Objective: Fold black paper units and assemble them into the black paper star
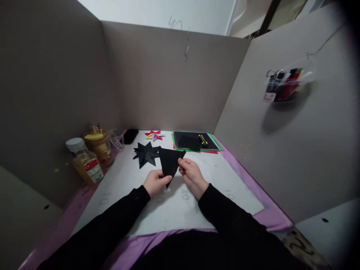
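Black paper (pixel 170 160) | left hand (pixel 154 183) pinches lower tip | right hand (pixel 192 175) pinches edge

You are in what looks like a craft booth (pixel 64 75): grey partitions (pixel 174 78) enclose your number-printed white mat (pixel 229 183), stacked coloured paper (pixel 187 138) and yellow cutter (pixel 203 141).

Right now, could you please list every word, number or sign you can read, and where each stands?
"10", white mat, left side
"30", faint, mat's middle
"40", beside it
"10", mat's right side
Bottle label: too small to read
Hanging pouch's tag: too blurred to read
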The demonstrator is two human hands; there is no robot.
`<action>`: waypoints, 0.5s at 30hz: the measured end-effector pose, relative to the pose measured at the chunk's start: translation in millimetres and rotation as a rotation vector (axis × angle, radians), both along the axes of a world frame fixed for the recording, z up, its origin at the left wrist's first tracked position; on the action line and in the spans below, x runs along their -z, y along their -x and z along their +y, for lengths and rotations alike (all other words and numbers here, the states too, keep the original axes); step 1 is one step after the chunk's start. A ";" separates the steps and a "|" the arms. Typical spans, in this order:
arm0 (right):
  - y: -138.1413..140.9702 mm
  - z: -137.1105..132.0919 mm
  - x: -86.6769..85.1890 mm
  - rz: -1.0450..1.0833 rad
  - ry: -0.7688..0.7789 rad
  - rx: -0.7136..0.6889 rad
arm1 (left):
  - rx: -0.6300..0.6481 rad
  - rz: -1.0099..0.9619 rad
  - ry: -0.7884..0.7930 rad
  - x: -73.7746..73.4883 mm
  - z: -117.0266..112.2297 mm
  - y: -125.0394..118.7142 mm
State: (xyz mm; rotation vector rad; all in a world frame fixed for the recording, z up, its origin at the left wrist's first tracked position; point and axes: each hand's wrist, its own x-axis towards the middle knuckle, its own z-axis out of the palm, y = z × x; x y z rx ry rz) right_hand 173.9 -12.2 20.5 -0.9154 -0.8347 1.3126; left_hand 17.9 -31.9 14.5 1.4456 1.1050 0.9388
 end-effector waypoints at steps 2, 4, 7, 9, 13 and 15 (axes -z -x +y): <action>-11.6 8.6 -4.9 0.056 -0.011 0.030 | 0.035 -0.005 0.027 4.4 -0.9 -0.3; -24.3 16.5 -9.6 0.107 -0.027 0.073 | 0.047 0.001 0.034 8.7 -1.3 -0.3; -40.7 19.3 -20.1 0.161 -0.076 0.220 | 0.027 0.015 0.045 12.1 -1.3 -0.1; -44.2 9.1 -33.0 0.106 -0.171 0.279 | 0.002 -0.002 0.065 12.1 -1.0 0.0; -29.5 -44.0 -75.4 -0.447 -0.553 0.134 | -0.025 -0.044 0.031 9.9 -1.0 0.2; -19.0 -78.4 -97.2 -0.626 -0.720 0.069 | -0.019 -0.047 0.016 8.5 -2.1 0.1</action>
